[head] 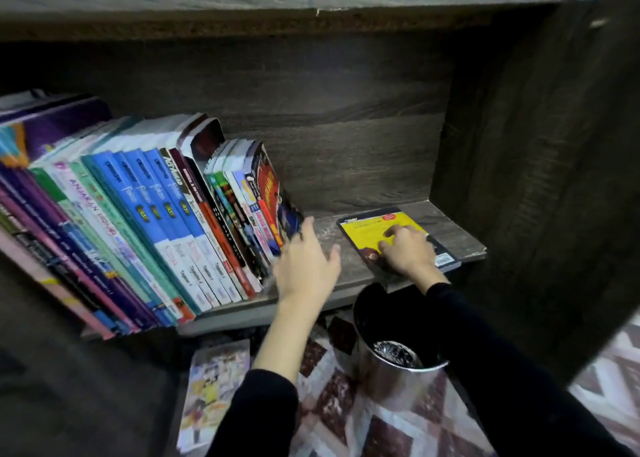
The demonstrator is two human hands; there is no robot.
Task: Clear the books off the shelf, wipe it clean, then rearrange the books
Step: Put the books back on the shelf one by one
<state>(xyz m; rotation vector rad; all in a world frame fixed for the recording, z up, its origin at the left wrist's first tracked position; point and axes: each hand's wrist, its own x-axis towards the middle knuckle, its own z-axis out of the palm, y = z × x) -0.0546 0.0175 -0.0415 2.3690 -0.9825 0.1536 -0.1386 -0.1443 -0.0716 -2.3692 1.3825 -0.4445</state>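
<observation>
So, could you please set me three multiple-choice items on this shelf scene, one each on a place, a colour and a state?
1. Where is the yellow book? A on the floor; B flat on the shelf's right end; C in the bin.
2. What colour are the sleeves? A black; B red; C white.
3. How is the left hand? A a fist; B gripping a cloth; C relaxed, holding nothing.
Answers: B, it lies under the right hand; A, both forearms are black; C, its palm is empty.

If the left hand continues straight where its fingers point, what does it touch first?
Most likely the rightmost leaning book, with the red cover; the left hand is open, almost at it, though depth is unclear.
</observation>
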